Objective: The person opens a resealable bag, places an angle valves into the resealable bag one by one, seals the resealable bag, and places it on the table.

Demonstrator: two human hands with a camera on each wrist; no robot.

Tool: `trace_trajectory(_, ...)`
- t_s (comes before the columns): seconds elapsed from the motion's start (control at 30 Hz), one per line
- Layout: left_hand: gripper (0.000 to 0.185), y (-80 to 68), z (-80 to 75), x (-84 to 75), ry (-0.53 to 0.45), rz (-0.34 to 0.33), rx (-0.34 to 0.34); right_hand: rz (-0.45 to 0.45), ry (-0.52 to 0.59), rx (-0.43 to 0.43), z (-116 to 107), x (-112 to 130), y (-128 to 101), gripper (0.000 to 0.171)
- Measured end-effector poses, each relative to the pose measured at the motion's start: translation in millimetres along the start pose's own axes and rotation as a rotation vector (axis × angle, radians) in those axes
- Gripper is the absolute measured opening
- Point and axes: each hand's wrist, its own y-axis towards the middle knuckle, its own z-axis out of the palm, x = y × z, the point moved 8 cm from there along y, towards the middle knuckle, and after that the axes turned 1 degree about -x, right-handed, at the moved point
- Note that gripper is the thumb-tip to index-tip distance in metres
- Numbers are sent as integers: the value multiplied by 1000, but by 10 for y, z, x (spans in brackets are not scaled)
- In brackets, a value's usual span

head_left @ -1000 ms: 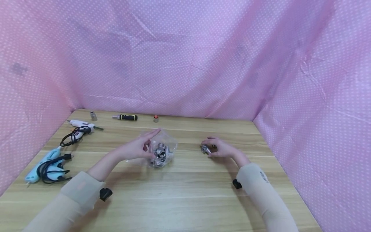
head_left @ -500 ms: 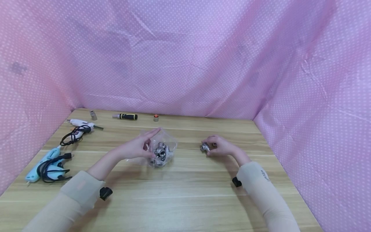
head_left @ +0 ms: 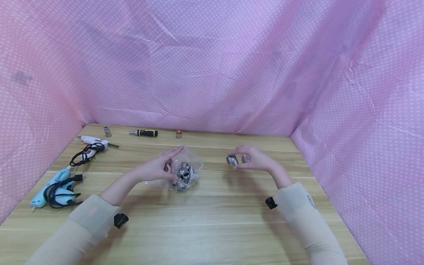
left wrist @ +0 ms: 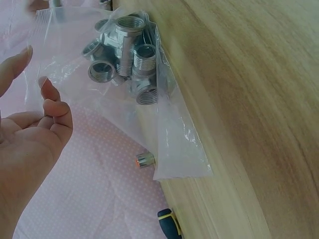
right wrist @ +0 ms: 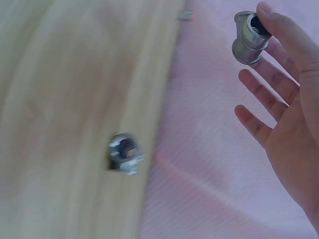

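Observation:
My left hand (head_left: 158, 167) holds the edge of a clear plastic bag (left wrist: 182, 144), its thumb and curled fingers at the film. Several silvery threaded pipe fittings (left wrist: 129, 47), tee-shaped ones among them, show through the film. To the right, my right hand (head_left: 255, 159) pinches a metal pipe tee (right wrist: 249, 40) by its end between thumb and fingertips. In the right wrist view the lower fingers are spread and loosely bent, and the tee's dark bore faces the thumb. A second metal fitting (right wrist: 124, 152), blurred, lies on the table beyond the hand.
Along the table's back edge lie a metal cylinder (head_left: 107, 131), a black and yellow screwdriver (head_left: 147, 133) and a small orange-topped metal piece (head_left: 179, 134). A white glue gun (head_left: 94, 141) and a blue glue gun (head_left: 49, 187) with black cords occupy the left. Pink dotted cloth (head_left: 212, 73) surrounds the table.
My right hand has lifted the tee off the table and shifted it slightly away and left. The second fitting now shows behind the fingers. My left hand and the bag stay in place.

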Motion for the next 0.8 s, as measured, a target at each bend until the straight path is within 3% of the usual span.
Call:
trace_trajectory(0.4, 107, 17, 8, 12, 0, -13, 5, -160, -34, -76, -217, 593, 266, 44)
trace_trajectory(0.8, 105, 13, 4, -10, 5, 6, 7, -223, -46, -53, 137, 952, 677, 46)
